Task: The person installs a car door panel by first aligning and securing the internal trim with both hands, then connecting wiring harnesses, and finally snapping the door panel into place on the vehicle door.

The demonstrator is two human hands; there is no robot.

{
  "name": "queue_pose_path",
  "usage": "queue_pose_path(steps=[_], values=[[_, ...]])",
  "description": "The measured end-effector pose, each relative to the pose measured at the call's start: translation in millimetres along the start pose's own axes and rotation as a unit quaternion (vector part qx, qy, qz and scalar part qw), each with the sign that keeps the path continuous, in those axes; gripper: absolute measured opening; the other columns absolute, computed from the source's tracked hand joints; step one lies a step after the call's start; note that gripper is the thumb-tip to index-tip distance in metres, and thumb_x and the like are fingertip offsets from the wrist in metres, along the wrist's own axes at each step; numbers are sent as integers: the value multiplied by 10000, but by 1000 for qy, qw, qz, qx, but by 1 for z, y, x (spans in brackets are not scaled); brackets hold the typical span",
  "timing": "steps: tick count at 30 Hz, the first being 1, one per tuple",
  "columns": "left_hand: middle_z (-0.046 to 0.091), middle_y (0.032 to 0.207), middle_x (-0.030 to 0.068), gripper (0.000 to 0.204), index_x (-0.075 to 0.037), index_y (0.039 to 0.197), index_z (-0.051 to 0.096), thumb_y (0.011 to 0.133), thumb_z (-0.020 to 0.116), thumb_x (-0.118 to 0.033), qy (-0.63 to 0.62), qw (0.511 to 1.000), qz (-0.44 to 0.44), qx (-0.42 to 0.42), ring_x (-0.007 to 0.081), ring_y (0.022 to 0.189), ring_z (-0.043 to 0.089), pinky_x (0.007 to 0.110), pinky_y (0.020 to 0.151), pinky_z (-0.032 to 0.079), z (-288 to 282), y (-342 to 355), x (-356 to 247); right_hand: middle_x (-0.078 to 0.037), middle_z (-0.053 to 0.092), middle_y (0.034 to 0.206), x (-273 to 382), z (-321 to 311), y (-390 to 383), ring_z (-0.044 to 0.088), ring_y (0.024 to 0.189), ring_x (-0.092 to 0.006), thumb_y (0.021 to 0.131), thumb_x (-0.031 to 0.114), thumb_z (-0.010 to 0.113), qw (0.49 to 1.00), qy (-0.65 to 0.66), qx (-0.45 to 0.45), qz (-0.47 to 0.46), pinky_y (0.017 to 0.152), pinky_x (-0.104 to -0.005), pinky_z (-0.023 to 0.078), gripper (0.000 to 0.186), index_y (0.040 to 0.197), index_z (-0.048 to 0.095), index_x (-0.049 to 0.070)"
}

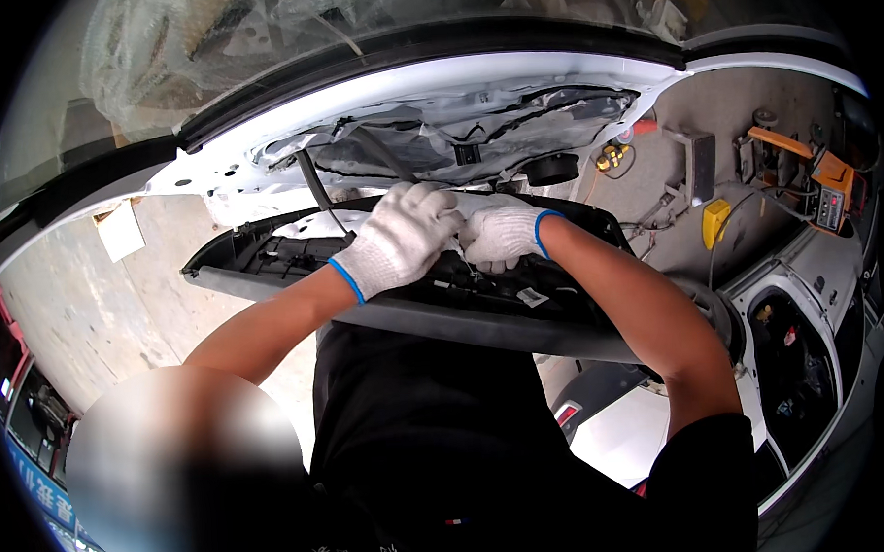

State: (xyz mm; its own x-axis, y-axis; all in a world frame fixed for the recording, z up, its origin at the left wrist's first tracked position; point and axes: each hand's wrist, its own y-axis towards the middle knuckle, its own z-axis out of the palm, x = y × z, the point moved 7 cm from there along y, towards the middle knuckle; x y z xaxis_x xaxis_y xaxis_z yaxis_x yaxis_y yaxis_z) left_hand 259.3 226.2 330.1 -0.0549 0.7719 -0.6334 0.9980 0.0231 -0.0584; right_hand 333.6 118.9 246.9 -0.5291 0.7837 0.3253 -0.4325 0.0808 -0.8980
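Note:
My left hand (406, 240) and my right hand (502, 238) wear white knit gloves with blue cuffs. They meet over the back of a black car door trim panel (404, 312), which lies tilted against my body. The fingers of both hands are curled in close together, and what they pinch is hidden between them. Just below the fingertips, a thin wire or clip partly shows. Beyond the hands stands the white car door (424, 79), its inner side bare with grey plastic sheeting (378, 155) and dark wiring. A black strap-like strip (315, 180) hangs from door to panel.
To the right on the floor are an orange machine (833, 192), a yellow tool (716, 223) and a grey metal stand (699, 166). A white car (808, 299) stands at the right. White paper (119, 231) lies left. Window glass (255, 57) rises above the door.

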Motion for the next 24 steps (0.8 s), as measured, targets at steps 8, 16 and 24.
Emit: queue_pose_path(steps=[8,16,24], values=[[713,845,17,95,-174,852,760,814,682,-212,64,978,15,197,217,888,680,390,858,483,36,-11,6,-64,724,844,4,0,-6,692,705,-166,897,224,591,999,-17,-22,-43,600,-307,546,301,1058,720,5],[704,728,28,99,-220,853,761,821,673,-189,-3,987,24,157,241,769,701,394,831,468,42,-8,7,-116,733,798,31,-13,-39,697,728,-220,897,366,566,986,-159,-53,-16,708,-377,545,375,995,753,57],[752,903,65,240,-222,1096,755,888,637,-249,37,951,1,308,262,890,731,430,861,472,58,22,16,-188,708,881,74,27,-138,720,874,-332,866,627,644,894,-313,-303,-104,771,-461,569,656,989,635,-17]])
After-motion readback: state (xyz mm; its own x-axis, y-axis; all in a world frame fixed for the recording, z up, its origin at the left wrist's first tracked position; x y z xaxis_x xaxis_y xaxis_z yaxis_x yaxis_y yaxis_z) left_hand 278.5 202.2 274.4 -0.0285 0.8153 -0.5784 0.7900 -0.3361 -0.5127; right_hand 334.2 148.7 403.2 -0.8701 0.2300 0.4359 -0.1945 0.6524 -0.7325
